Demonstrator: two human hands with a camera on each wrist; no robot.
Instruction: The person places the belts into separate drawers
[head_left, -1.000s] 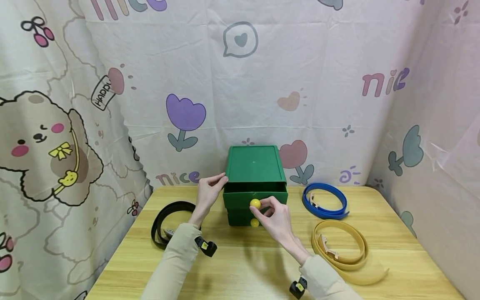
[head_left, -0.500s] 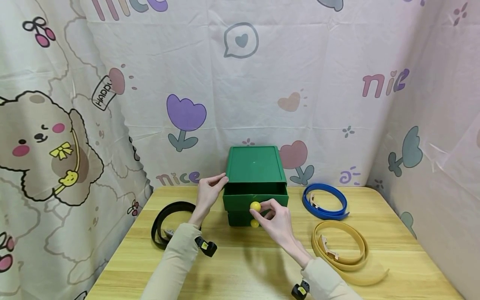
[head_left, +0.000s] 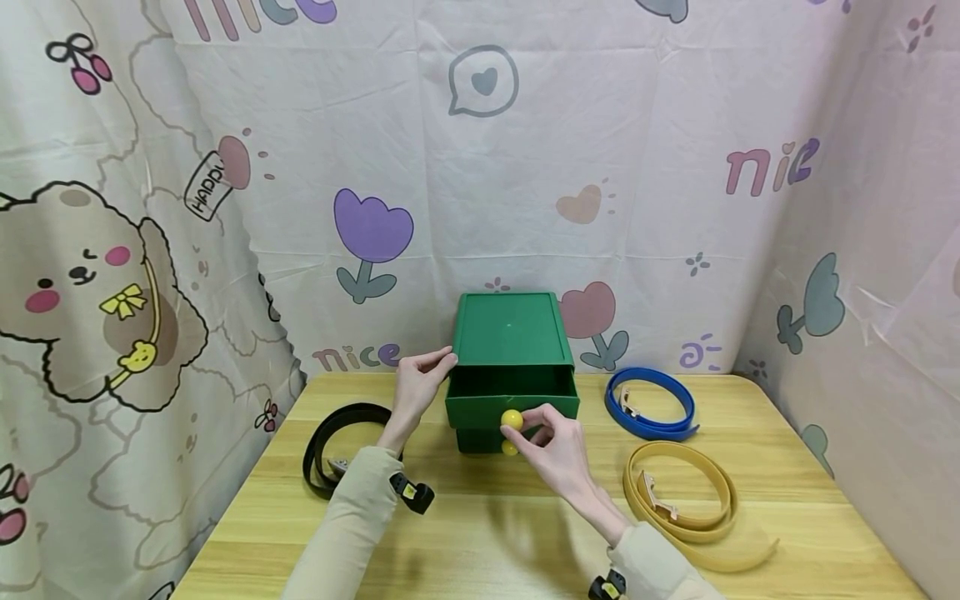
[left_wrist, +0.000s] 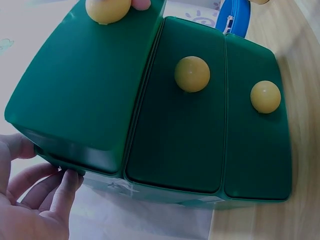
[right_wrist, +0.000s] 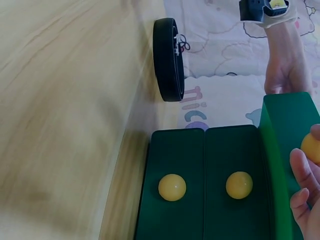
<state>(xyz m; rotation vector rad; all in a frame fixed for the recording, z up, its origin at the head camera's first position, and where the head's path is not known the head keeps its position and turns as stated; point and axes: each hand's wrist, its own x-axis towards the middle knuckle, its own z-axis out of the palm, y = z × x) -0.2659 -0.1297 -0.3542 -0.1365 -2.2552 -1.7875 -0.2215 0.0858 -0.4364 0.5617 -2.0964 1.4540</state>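
A green drawer cabinet [head_left: 512,329] stands at the back middle of the table. Its top drawer [head_left: 476,412] is pulled partly out, and the part of its inside that shows is dark green. My right hand [head_left: 557,450] pinches the drawer's round yellow knob [head_left: 512,419] between thumb and fingers. At the cabinet's upper left front corner, my left hand [head_left: 417,385] grips the edge; the left wrist view shows thumb and curled fingers [left_wrist: 65,192] there. Two lower drawers, each with a yellow knob [left_wrist: 192,74], are closed.
Left of the cabinet lies a coiled black belt [head_left: 318,446], partly behind the left arm. A blue belt [head_left: 651,427] and a tan belt [head_left: 697,529] lie coiled on the right of the wooden table [head_left: 465,542]. A printed curtain [head_left: 480,167] hangs behind.
The top drawer has come further out toward me, with my right hand drawing back on its knob. My left hand stays at the cabinet's corner.
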